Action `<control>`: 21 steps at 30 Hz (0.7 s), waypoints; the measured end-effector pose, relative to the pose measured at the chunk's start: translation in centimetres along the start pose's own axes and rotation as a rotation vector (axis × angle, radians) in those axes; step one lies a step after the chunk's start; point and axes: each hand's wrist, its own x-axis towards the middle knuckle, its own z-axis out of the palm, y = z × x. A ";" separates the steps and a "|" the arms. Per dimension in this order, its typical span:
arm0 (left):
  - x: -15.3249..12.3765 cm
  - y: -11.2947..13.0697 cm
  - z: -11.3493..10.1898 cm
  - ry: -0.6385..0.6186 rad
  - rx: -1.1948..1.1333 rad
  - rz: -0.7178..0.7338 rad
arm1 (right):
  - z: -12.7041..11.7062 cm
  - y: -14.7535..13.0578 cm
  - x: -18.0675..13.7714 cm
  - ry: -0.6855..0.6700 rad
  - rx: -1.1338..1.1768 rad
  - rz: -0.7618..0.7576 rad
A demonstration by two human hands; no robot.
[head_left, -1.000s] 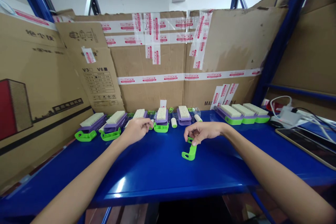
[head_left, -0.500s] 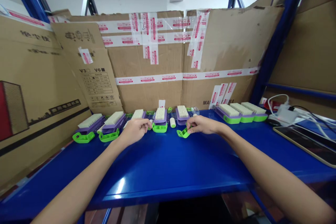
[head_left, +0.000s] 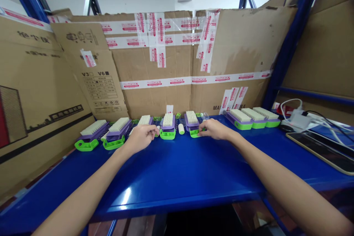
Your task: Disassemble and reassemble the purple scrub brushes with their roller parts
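A row of purple brushes with white bristles and green handles stands along the back of a blue shelf. My right hand is closed on a green handle piece, pressing it against the base of a purple brush. My left hand is curled, its fingers pinched at a small part I cannot make out, just left of another brush. A white cylinder lies between the two brushes.
Two more brushes stand at the left; three finished ones sit at the right. Taped cardboard walls the back and sides. A tablet, white charger and cables lie at the far right.
My right hand carried the green handle from the middle of the shelf back to the purple brush and now holds it against it. My left hand has barely moved.
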 end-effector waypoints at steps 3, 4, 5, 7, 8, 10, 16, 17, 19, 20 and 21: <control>0.0 0.0 0.0 -0.005 0.001 0.000 | 0.0 0.1 0.0 0.008 -0.051 0.036; 0.0 0.0 0.0 -0.005 0.001 0.000 | 0.0 0.2 0.0 0.009 -0.063 0.044; 0.0 0.1 0.0 -0.006 0.001 -0.001 | 0.0 0.2 0.0 0.009 -0.072 0.049; 0.0 0.0 0.0 -0.006 0.001 -0.005 | 0.0 0.2 0.1 0.012 -0.086 0.057; 0.0 0.0 0.0 -0.005 0.003 -0.008 | 0.0 0.2 0.1 0.013 -0.090 0.060; 0.0 0.0 0.0 -0.003 0.007 -0.016 | 0.1 0.3 0.2 0.017 -0.096 0.064; 0.0 0.1 0.0 -0.008 0.011 -0.025 | 0.4 0.6 0.4 0.023 -0.082 0.047; 0.0 0.1 -0.1 -0.009 0.011 -0.025 | 0.4 0.7 0.4 0.024 -0.079 0.042; 0.1 0.1 -0.1 -0.009 0.011 -0.026 | 0.5 0.7 0.4 0.025 -0.073 0.036; 0.1 0.1 -0.1 -0.009 0.012 -0.026 | 0.5 0.7 0.4 0.027 -0.070 0.033; 0.1 0.1 -0.1 -0.009 0.012 -0.027 | 0.5 0.7 0.4 0.029 -0.068 0.029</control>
